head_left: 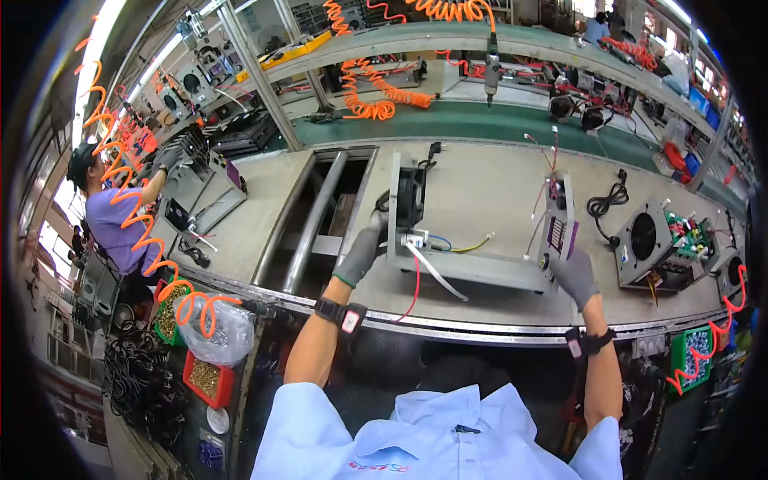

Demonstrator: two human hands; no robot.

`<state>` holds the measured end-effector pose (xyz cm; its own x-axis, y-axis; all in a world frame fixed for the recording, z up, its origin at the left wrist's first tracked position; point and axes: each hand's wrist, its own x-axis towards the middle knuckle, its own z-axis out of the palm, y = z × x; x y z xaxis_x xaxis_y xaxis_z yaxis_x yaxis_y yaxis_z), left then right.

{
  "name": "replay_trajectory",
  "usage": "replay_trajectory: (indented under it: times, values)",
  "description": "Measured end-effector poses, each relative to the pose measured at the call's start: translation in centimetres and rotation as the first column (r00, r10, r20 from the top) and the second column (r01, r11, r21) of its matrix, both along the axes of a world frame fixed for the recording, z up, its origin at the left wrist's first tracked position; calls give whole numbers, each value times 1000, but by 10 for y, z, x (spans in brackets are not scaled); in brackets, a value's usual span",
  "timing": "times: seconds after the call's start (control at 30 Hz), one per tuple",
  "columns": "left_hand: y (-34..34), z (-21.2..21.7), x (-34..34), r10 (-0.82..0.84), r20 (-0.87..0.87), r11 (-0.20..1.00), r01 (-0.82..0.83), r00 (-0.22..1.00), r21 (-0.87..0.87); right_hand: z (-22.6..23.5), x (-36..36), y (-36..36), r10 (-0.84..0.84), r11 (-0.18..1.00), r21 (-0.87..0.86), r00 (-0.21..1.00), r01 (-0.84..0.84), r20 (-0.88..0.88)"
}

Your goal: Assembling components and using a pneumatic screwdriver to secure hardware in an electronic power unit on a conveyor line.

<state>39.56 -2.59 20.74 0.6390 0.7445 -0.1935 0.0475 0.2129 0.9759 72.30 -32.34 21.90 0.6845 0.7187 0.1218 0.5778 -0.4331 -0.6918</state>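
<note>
A bench (648, 176) carries a grey metal chassis (480, 273), probably stiff, smooth and moderately heavy, best held by its upright ends. At the chassis's left end the left hand (362, 252) grips, at its right the right hand (574, 278), fingertips partly hidden; the fan (411, 196) at its left looks fragile.

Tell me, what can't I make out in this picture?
All in the head view:
Palms of the left hand and right hand: mostly hidden by the hands' own backs.
Underside of the metal frame: hidden by the frame itself.
Small pieces in the red bin: too tiny to identify.
</note>
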Motion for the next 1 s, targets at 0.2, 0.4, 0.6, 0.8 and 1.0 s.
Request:
replay_trajectory:
  times: [0.2,0.4,0.6,0.8,1.0]
  values:
    - [-23,-7,-3,17,-104,887,33,994,460,43,14,27,44,978,-191,973,-89,-225]
    - [-46,-15,-9,193,-101,822,-105,976,559,38,20,23,79,957,-241,943,-163,-324]
    - [-55,30,-18,-94,-387,960,186,917,209,44,13,7,25,927,-308,855,-214,-519]
    - [-54,74,-14,163,-495,344,421,854,839,20,10,2,9,981,-164,866,-105,-501]
    - [-39,92,22,-118,-899,51,906,423,419,4,16,-3,24,994,-79,862,-75,-507]
